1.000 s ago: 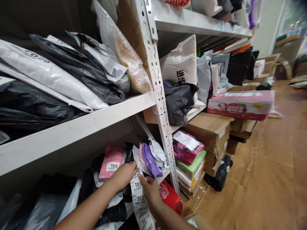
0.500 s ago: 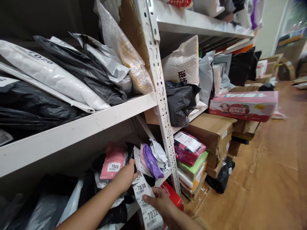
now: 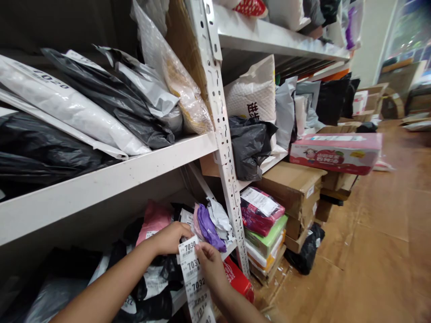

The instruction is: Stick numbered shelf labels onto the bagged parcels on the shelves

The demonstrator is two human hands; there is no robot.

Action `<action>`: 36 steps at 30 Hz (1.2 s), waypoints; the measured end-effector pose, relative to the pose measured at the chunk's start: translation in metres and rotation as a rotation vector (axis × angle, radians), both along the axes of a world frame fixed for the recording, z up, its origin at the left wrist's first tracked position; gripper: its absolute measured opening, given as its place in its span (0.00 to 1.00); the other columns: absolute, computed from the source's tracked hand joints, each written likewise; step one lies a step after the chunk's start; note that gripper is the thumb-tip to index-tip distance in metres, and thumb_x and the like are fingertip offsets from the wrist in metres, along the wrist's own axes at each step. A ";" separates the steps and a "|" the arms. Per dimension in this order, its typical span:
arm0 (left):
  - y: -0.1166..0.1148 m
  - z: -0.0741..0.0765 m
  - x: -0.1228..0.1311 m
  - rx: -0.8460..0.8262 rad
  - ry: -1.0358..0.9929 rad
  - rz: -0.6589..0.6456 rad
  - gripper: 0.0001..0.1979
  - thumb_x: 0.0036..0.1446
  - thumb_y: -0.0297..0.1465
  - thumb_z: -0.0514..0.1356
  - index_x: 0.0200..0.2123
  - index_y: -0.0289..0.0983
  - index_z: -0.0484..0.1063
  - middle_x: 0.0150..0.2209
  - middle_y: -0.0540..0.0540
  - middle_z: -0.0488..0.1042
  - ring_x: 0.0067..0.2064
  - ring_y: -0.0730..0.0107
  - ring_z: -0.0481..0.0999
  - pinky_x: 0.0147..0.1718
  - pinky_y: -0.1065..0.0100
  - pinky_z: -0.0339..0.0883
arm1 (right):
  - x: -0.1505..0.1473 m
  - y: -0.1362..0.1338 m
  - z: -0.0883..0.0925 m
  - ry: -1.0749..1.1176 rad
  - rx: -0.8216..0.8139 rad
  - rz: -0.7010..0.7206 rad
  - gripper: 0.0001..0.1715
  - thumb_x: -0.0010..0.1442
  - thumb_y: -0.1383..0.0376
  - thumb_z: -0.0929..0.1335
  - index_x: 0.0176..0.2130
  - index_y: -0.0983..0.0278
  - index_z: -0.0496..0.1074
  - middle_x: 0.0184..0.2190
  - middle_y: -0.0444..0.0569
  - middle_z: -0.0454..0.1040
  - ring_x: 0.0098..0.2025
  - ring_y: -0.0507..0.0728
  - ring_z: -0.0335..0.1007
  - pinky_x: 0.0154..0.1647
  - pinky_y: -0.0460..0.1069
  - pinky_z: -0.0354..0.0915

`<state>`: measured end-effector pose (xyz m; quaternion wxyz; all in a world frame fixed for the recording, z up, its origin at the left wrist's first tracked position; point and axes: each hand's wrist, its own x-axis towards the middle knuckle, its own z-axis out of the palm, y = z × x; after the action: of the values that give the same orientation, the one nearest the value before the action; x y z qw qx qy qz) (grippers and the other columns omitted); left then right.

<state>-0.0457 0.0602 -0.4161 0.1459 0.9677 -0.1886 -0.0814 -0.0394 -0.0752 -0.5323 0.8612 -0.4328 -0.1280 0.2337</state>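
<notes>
The strip of number labels (image 3: 193,282) hangs to the left of the white perforated post (image 3: 224,130), near its lower part; its top labels read 7030, 7031 and 7032, and its lower end runs out of view. The right hand (image 3: 211,264), closer to the post, pinches the strip's edge between thumb and fingers beside the 7030 label. The left hand (image 3: 171,240), farther left of the post, has its fingers curled at the strip's top; its thumb is hidden, so I cannot tell whether it grips anything. Behind the hands, left of the post, are a purple parcel (image 3: 210,229) and a crumpled pale grey parcel (image 3: 220,217), the grey 1 nearest the post. A pink parcel (image 3: 155,220) sits farther left, partly covered by the left hand. A red box (image 3: 238,279) is near the post's foot. Higher up, a white shelf beam (image 3: 111,175) meets the post from the left, with a bubble-wrapped parcel (image 3: 188,94) leaning above it near the post. Right of the post, a dark grey bag (image 3: 251,143) sits before a white bag (image 3: 252,89) with black characters; below them, a magenta parcel (image 3: 262,217) tops a stack. Farther right is a pink-and-white box (image 3: 336,154).
</notes>
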 end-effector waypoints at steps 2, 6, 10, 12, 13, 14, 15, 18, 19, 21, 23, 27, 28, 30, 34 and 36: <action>0.001 0.000 0.002 -0.101 0.074 0.119 0.08 0.48 0.25 0.55 0.25 0.37 0.75 0.31 0.49 0.74 0.35 0.69 0.73 0.37 0.72 0.64 | 0.005 0.009 -0.003 0.003 -0.042 -0.105 0.28 0.41 0.43 0.72 0.26 0.67 0.74 0.19 0.45 0.70 0.24 0.54 0.63 0.26 0.47 0.59; 0.000 0.003 0.006 -0.097 0.057 0.226 0.13 0.53 0.25 0.48 0.25 0.36 0.72 0.31 0.49 0.72 0.36 0.70 0.71 0.39 0.70 0.62 | 0.014 0.023 -0.012 -0.001 -0.167 -0.205 0.28 0.43 0.44 0.69 0.22 0.68 0.74 0.17 0.48 0.71 0.23 0.56 0.65 0.27 0.49 0.61; -0.004 0.003 0.011 0.112 -0.012 0.244 0.11 0.53 0.37 0.56 0.26 0.36 0.69 0.31 0.48 0.68 0.35 0.67 0.69 0.34 0.69 0.61 | 0.020 0.031 -0.020 -0.023 -0.283 -0.262 0.26 0.44 0.46 0.68 0.22 0.67 0.74 0.19 0.52 0.75 0.24 0.58 0.67 0.28 0.50 0.63; -0.007 0.001 0.011 0.192 -0.034 0.268 0.07 0.52 0.34 0.57 0.28 0.36 0.69 0.34 0.47 0.69 0.37 0.65 0.70 0.36 0.68 0.62 | 0.021 0.033 -0.022 -0.031 -0.320 -0.285 0.25 0.44 0.47 0.68 0.19 0.67 0.73 0.18 0.51 0.74 0.23 0.58 0.67 0.27 0.50 0.63; -0.008 -0.001 0.010 0.231 -0.039 0.280 0.06 0.53 0.33 0.56 0.30 0.36 0.69 0.35 0.45 0.69 0.38 0.65 0.70 0.38 0.68 0.62 | 0.021 0.033 -0.022 -0.030 -0.325 -0.288 0.25 0.44 0.47 0.68 0.18 0.66 0.72 0.17 0.50 0.73 0.23 0.57 0.67 0.26 0.49 0.62; -0.009 -0.003 0.009 0.268 -0.042 0.293 0.06 0.54 0.32 0.55 0.31 0.36 0.69 0.37 0.44 0.69 0.39 0.64 0.70 0.40 0.67 0.63 | 0.021 0.032 -0.022 -0.027 -0.315 -0.277 0.24 0.43 0.47 0.68 0.17 0.66 0.71 0.16 0.50 0.72 0.22 0.56 0.66 0.25 0.49 0.61; -0.010 -0.005 0.007 0.305 -0.042 0.303 0.07 0.55 0.32 0.54 0.32 0.36 0.69 0.38 0.43 0.68 0.40 0.63 0.70 0.41 0.66 0.63 | 0.020 0.031 -0.021 -0.024 -0.291 -0.252 0.24 0.43 0.47 0.68 0.17 0.66 0.71 0.15 0.49 0.72 0.21 0.55 0.64 0.24 0.48 0.60; -0.012 -0.010 0.004 0.397 -0.050 0.315 0.10 0.58 0.32 0.51 0.36 0.35 0.70 0.40 0.40 0.68 0.44 0.60 0.71 0.45 0.63 0.64 | 0.019 0.025 -0.018 -0.027 -0.208 -0.151 0.23 0.40 0.48 0.70 0.18 0.66 0.71 0.17 0.47 0.72 0.21 0.53 0.62 0.23 0.47 0.58; -0.013 -0.012 0.004 0.418 -0.055 0.317 0.11 0.59 0.33 0.50 0.36 0.35 0.71 0.41 0.40 0.69 0.44 0.59 0.71 0.46 0.62 0.64 | 0.018 0.023 -0.017 -0.020 -0.201 -0.126 0.23 0.39 0.48 0.71 0.18 0.67 0.71 0.17 0.47 0.72 0.21 0.53 0.61 0.23 0.47 0.57; -0.015 -0.015 0.005 0.462 -0.066 0.318 0.13 0.60 0.33 0.49 0.38 0.35 0.71 0.41 0.39 0.69 0.45 0.58 0.71 0.46 0.61 0.65 | 0.018 0.021 -0.016 0.021 -0.219 -0.119 0.23 0.36 0.48 0.72 0.17 0.66 0.69 0.16 0.44 0.69 0.20 0.51 0.58 0.22 0.46 0.55; -0.019 -0.016 0.006 0.520 -0.080 0.319 0.14 0.61 0.33 0.48 0.40 0.35 0.71 0.41 0.38 0.71 0.45 0.56 0.72 0.45 0.59 0.66 | 0.017 0.020 -0.016 0.082 -0.233 -0.143 0.26 0.36 0.47 0.73 0.13 0.64 0.64 0.12 0.41 0.63 0.18 0.49 0.54 0.21 0.47 0.53; -0.026 -0.018 0.005 0.597 -0.096 0.342 0.15 0.60 0.32 0.48 0.44 0.32 0.70 0.44 0.33 0.72 0.48 0.49 0.72 0.45 0.53 0.65 | 0.009 0.012 -0.017 0.132 -0.166 -0.081 0.28 0.34 0.46 0.74 0.13 0.62 0.61 0.11 0.39 0.60 0.17 0.49 0.54 0.21 0.47 0.53; -0.027 -0.018 0.004 0.602 -0.097 0.354 0.16 0.60 0.33 0.48 0.44 0.32 0.70 0.45 0.33 0.72 0.48 0.48 0.71 0.46 0.53 0.65 | 0.006 0.008 -0.018 0.133 -0.141 -0.014 0.27 0.32 0.47 0.76 0.15 0.63 0.64 0.12 0.39 0.62 0.18 0.50 0.57 0.22 0.47 0.55; -0.029 -0.018 0.003 0.611 -0.098 0.380 0.15 0.60 0.33 0.49 0.45 0.31 0.69 0.46 0.33 0.72 0.49 0.48 0.71 0.46 0.53 0.64 | 0.003 -0.004 -0.021 0.151 -0.120 0.116 0.27 0.29 0.48 0.77 0.21 0.65 0.69 0.15 0.41 0.66 0.20 0.52 0.61 0.24 0.47 0.57; -0.032 -0.017 0.003 0.570 -0.169 0.423 0.16 0.56 0.32 0.55 0.46 0.30 0.66 0.46 0.33 0.71 0.49 0.48 0.70 0.46 0.54 0.64 | 0.003 -0.026 -0.027 0.171 -0.251 0.108 0.32 0.27 0.45 0.77 0.13 0.62 0.59 0.11 0.37 0.57 0.16 0.47 0.50 0.20 0.46 0.48; -0.032 -0.014 0.007 0.490 -0.247 0.370 0.15 0.53 0.30 0.57 0.45 0.32 0.67 0.46 0.36 0.70 0.49 0.49 0.68 0.47 0.55 0.63 | 0.002 -0.030 -0.023 0.103 -0.255 0.042 0.32 0.28 0.45 0.76 0.14 0.62 0.58 0.11 0.37 0.57 0.17 0.46 0.47 0.20 0.46 0.46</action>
<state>-0.0387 0.0286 -0.4300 -0.1028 0.9945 -0.0009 0.0216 -0.0370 -0.1055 -0.5558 0.7996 -0.5233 -0.0620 0.2879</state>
